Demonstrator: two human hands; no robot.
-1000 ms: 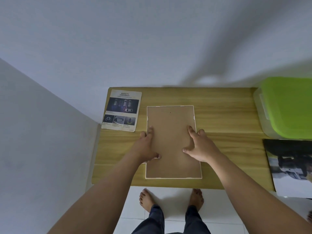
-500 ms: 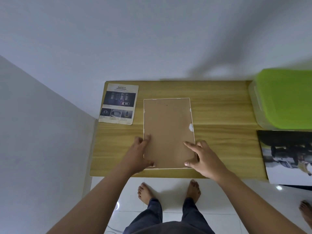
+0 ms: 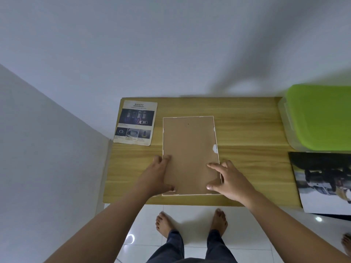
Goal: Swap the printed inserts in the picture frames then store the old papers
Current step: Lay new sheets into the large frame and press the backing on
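A picture frame (image 3: pixel 190 149) lies face down in the middle of the wooden table (image 3: pixel 247 130), its brown backing board up and a thin white rim around it. My left hand (image 3: pixel 158 175) grips the frame's lower left edge, thumb on the board near the bottom corner. My right hand (image 3: pixel 229 181) holds the lower right edge, with thumb and forefinger pressed on the board. A printed "SAFETY" sheet (image 3: pixel 135 122) with car pictures lies flat at the table's back left, apart from the frame. A white tab shows at the frame's right edge.
A clear storage box with a green lid (image 3: pixel 319 116) stands at the table's right end. A large dark photo print (image 3: pixel 326 181) lies in front of it, overhanging the table edge. Walls close in behind and on the left. My bare feet stand on white tiles below.
Both hands slid down the backing board from its middle to its lower corners. A white tab at the right edge is now uncovered. The frame stays flat on the table.
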